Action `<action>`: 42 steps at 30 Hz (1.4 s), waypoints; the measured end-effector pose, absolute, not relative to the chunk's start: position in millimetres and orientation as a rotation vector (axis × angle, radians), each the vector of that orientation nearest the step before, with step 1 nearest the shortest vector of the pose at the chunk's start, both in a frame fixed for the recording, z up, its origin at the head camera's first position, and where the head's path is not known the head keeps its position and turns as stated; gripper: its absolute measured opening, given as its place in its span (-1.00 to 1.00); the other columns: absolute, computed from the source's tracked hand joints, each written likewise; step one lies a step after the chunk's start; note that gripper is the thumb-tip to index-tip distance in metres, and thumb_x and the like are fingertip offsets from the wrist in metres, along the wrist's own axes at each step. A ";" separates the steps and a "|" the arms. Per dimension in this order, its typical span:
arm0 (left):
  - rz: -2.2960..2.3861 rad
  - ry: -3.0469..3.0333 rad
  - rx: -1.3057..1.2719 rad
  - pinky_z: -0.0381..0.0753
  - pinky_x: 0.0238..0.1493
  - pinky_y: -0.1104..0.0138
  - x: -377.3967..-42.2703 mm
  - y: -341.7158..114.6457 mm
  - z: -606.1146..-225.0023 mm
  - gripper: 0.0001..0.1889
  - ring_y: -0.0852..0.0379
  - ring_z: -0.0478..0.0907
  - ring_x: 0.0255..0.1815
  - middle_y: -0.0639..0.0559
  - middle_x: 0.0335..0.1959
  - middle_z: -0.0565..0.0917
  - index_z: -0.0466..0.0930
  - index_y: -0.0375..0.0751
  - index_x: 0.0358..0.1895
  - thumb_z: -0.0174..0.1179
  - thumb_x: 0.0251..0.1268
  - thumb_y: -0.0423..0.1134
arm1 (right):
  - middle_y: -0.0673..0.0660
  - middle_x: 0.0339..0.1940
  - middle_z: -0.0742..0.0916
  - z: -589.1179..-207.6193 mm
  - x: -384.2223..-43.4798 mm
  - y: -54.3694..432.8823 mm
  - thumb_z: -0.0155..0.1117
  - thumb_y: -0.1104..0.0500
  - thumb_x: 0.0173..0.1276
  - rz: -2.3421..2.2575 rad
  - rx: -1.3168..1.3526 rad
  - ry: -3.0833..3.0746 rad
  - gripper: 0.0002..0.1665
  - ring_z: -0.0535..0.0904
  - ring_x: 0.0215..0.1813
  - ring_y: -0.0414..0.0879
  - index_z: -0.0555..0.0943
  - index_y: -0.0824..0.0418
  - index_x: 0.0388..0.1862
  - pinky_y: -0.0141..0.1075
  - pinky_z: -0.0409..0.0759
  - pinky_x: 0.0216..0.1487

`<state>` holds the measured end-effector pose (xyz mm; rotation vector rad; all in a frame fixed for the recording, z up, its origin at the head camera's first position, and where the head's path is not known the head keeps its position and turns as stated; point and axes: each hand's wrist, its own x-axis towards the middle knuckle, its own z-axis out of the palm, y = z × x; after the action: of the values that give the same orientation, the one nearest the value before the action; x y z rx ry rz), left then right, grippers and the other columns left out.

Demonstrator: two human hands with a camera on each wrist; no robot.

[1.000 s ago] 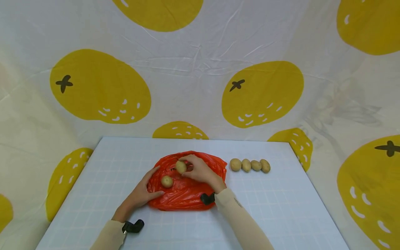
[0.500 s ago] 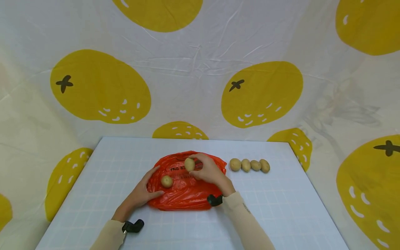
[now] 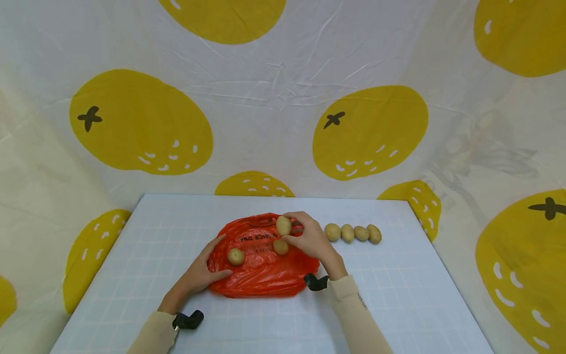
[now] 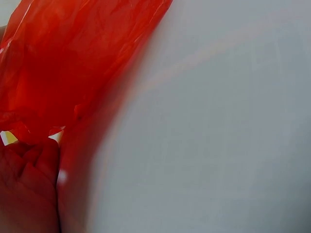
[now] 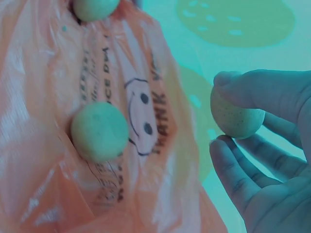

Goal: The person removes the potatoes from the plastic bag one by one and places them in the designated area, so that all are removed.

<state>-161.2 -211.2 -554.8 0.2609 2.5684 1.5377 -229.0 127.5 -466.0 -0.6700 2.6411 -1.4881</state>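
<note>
A red plastic bag [image 3: 261, 280] with dark printing lies flat in the middle of the table. My left hand [image 3: 199, 273] rests at its left end, thumb and fingers spread along the edge; in the left wrist view part of that hand [image 4: 31, 189] shows below the red plastic. My right hand [image 3: 309, 238] pinches a potato [image 3: 284, 225] between thumb and fingertips above the bag's far right part. Two more potatoes lie on top of the bag: one towards the left [image 3: 236, 256], another right of centre [image 3: 280, 247]. The right wrist view shows the pinched potato [image 5: 237, 116] clearly.
Several potatoes [image 3: 353, 233] stand in a row on the table [image 3: 398, 295], right of the bag. Behind the table hangs a white cloth [image 3: 261, 118] printed with large yellow fruit.
My right hand has moved right and slightly away with its potato. The bag's printing and a second potato lying on it have come into view. My left hand has stayed still.
</note>
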 end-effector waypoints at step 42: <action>1.546 2.575 0.245 0.15 0.50 -0.38 -161.6 -211.5 -556.1 0.07 -0.37 0.05 0.64 -0.22 0.66 0.11 0.04 0.08 0.65 0.55 0.12 -0.05 | 0.28 0.32 0.58 -485.9 -208.4 222.7 0.56 0.34 0.20 -1.501 -0.298 2.775 -0.27 0.63 0.16 0.19 0.54 0.25 0.36 0.08 0.68 0.21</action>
<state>-161.6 -211.5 -556.1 0.2448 2.5754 1.5455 -208.4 222.7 -485.9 -0.2985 2.7755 -1.5008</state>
